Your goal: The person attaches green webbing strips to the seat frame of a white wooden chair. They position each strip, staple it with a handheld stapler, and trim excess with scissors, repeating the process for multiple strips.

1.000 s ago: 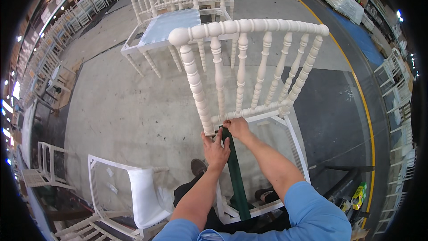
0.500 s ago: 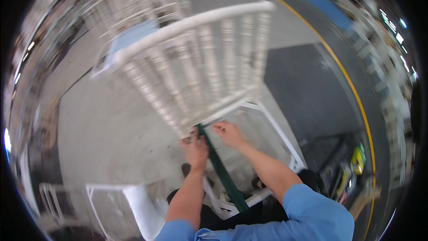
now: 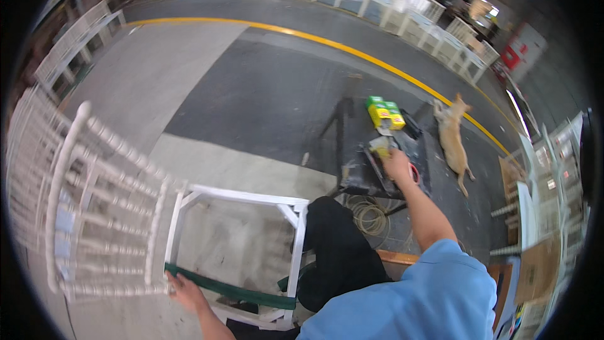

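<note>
A white chair frame with an unfilled seat (image 3: 239, 195) stands before me, its turned-spindle backrest (image 3: 107, 214) leaning off to the left. Across the seat opening runs a dark green strap (image 3: 233, 291). At its left end, by the foot of the backrest, my left hand (image 3: 184, 293) has its fingers closed on the strap. My right hand (image 3: 397, 169) reaches over a small dark table (image 3: 352, 167) at the right, touching a small yellowish item (image 3: 381, 146). Its fingertips are mostly hidden, so whether it grips that item is unclear.
Green and yellow boxes (image 3: 385, 113) sit on the dark table, near a red-rimmed roll (image 3: 414, 174). Coiled hose (image 3: 370, 217) lies under it. A tan dog (image 3: 452, 138) lies on the floor beyond. More white chairs (image 3: 25, 176) stand at left, with others far back and right.
My view has swung to the right. The right hand has left the strap and gone out to the dark table. My left hand stays at the strap's end by the backrest.
</note>
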Demonstrator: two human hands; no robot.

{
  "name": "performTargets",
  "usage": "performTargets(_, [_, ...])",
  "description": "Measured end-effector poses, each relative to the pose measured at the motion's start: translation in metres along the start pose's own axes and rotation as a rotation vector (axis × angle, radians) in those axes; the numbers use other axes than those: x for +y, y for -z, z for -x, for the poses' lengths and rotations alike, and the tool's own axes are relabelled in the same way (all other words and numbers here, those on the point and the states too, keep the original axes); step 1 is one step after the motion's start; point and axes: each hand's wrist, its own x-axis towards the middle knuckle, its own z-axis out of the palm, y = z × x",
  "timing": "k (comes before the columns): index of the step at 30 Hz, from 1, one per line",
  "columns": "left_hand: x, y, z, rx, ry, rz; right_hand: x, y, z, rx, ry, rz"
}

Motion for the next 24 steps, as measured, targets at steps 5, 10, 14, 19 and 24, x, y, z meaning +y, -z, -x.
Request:
performTargets(5, [-0.017, 0.008, -0.008, -0.103, 0.041, 0.011, 0.027, -0.025, -0.060, -0.246, -0.096, -0.027])
performTargets(10, [-0.016, 0.013, -0.003, 0.017, 0.110, 0.106, 0.022, -0.031, -0.060, -0.268, -0.257, -0.251])
performTargets(14, [-0.015, 0.020, -0.001, 0.009, 0.131, 0.142, -0.008, -0.013, -0.039, -0.310, -0.054, -0.450])
performTargets(19, [-0.021, 0.024, -0.003, -0.080, 0.168, 0.166, -0.121, 0.020, 0.002, -0.516, 0.224, -0.624])
performTargets(24, [-0.028, 0.021, -0.003, -0.055, 0.158, 0.177, -0.281, 0.034, 0.083, -0.989, 0.318, -0.622])
